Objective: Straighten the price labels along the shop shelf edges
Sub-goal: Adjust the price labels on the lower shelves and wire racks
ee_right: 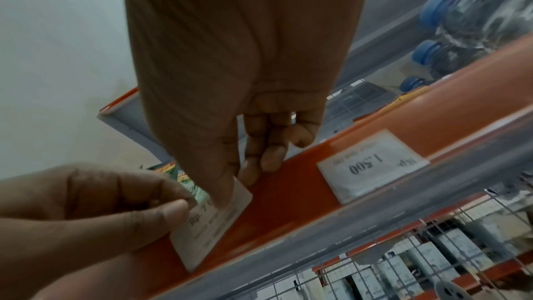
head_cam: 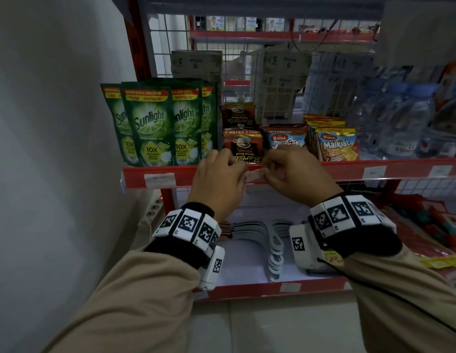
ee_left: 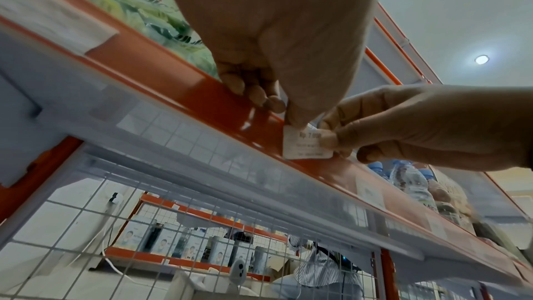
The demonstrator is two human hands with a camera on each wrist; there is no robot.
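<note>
A white wall stands at the far left, and green Sunlight pouches [head_cam: 155, 123] fill the left end of the shelf. Below them a price label [head_cam: 159, 180] sits in the red shelf edge [head_cam: 135, 177]. Further right, the left hand [head_cam: 218, 179] pinches the left end of a small white price label [ee_left: 306, 143] between thumb and fingertips, in front of the upside-down coffee sachets [head_cam: 243, 146]. The right hand [head_cam: 297, 175] pinches the same label's right end, thumb pressed on its face. The label lies against the shelf edge's strip, tilted rather than level with it, and reads "Rp" with a figure partly covered. To the right stand Roma Malkist packs [head_cam: 336, 143], then another label marked 1.500 [ee_right: 372, 165] seated in the strip, then water bottles [head_cam: 400, 121].
</note>
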